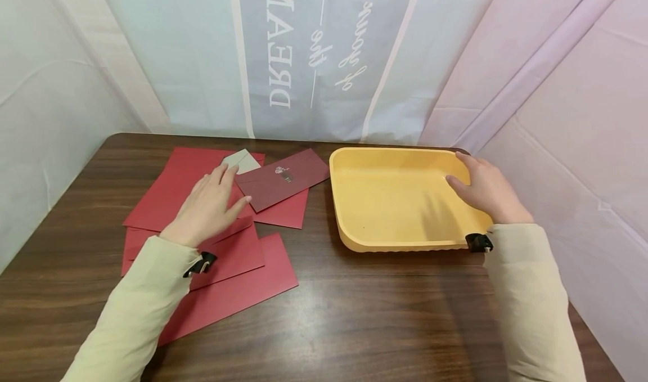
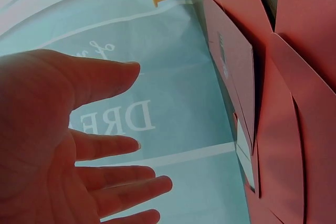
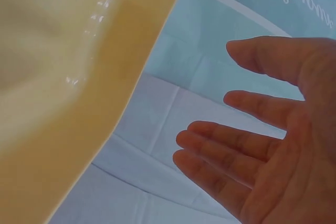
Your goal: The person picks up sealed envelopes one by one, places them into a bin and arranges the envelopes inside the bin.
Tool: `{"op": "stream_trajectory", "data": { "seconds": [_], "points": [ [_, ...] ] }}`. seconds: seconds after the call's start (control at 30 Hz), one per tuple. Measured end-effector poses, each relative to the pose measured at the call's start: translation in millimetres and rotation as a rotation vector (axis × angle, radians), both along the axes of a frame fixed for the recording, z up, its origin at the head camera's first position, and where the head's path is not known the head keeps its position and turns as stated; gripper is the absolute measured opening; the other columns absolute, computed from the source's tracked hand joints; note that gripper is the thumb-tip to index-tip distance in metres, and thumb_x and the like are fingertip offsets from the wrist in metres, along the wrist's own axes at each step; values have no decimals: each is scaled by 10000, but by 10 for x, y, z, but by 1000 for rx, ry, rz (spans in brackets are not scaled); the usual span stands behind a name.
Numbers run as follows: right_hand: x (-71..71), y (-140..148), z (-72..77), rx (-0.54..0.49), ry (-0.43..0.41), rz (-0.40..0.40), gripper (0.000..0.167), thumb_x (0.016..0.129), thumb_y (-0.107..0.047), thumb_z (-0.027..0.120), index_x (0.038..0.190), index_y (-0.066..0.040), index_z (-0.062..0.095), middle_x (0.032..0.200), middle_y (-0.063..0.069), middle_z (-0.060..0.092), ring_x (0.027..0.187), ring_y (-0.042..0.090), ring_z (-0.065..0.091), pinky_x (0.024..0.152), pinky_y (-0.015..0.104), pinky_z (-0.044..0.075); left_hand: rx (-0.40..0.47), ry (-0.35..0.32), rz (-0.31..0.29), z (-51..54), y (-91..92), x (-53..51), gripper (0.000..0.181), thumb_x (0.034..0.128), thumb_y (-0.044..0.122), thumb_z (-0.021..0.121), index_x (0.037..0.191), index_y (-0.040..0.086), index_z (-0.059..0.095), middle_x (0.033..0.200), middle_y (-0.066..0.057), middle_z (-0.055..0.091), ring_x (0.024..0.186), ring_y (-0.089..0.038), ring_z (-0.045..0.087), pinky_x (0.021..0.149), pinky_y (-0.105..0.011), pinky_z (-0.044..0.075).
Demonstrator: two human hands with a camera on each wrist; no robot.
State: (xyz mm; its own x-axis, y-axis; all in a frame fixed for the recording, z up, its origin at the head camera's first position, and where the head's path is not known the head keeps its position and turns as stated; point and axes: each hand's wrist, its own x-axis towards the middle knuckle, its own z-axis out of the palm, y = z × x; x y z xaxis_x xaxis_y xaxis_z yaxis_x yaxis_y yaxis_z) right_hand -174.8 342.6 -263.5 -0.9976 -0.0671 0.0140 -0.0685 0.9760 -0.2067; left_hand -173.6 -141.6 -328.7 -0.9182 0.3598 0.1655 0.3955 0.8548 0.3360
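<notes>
1. Two hands stand wide: the left hand [image 1: 207,205] has its thumb apart from its fingers, and the right hand [image 1: 488,188] is likewise spread, holding nothing.
2. The left hand is above the red envelopes [image 1: 167,188], at the left of the tabletop [image 1: 329,314]; the left wrist view shows it apart from them.
3. The right hand is at the right edge of the yellow tray [image 1: 390,196], thumb over the inside; the right wrist view shows a gap between fingertips and wall.
4. A strip of tabletop separates the red envelopes from the tray, and a broader stretch runs in front of the tray, between the sleeves [image 1: 136,309].
5. The maroon envelope [image 1: 306,168] bridges that strip at the back, its right end near the tray's left rim; contact cannot be told.
6. The tray is smooth, glossy, plastic-looking, rectangular with rounded corners.
7. The envelopes are flat paper rectangles, overlapping; the maroon one carries a small print, and a pale grey envelope [image 1: 246,160] shows partly behind it.
8. The tabletop has dark wood grain, its back edge meeting creased pale-blue cloth [image 1: 177,44].
</notes>
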Motion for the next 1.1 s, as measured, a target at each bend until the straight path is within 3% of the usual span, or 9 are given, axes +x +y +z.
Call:
{"op": "stream_trajectory", "data": {
  "seconds": [0.43,0.7,0.9,1.1],
  "points": [
    [18,227,-31,-13,2,20,638,971,-291,508,1417,121,312,1357,408,381,1221,578,351,999,654,276,5,-14,2,-4,-43,15,658,948,249,574,1421,-108,286,1462,-342,277,1367,-470,257,1103,-605,213],
    [28,344,-43,-25,46,42,564,957,-248,538,1359,119,393,1278,392,474,1134,558,457,941,634,339,11,-16,5,-19,-68,24,654,947,246,571,1425,-100,287,1467,-341,268,1367,-467,259,1102,-603,213],
    [48,441,-48,-8,0,25,615,968,-288,522,1380,134,350,1285,416,443,1131,578,441,940,653,329,12,-25,22,-30,-100,35,661,945,258,575,1430,-90,290,1473,-335,262,1370,-475,246,1099,-608,215],
    [71,536,-56,12,-105,3,687,985,-342,485,1435,125,257,1360,422,357,1177,601,375,951,682,308,6,-31,35,-48,-139,48,651,946,266,576,1424,-81,303,1471,-330,266,1367,-476,248,1098,-610,215]
  ]
}}
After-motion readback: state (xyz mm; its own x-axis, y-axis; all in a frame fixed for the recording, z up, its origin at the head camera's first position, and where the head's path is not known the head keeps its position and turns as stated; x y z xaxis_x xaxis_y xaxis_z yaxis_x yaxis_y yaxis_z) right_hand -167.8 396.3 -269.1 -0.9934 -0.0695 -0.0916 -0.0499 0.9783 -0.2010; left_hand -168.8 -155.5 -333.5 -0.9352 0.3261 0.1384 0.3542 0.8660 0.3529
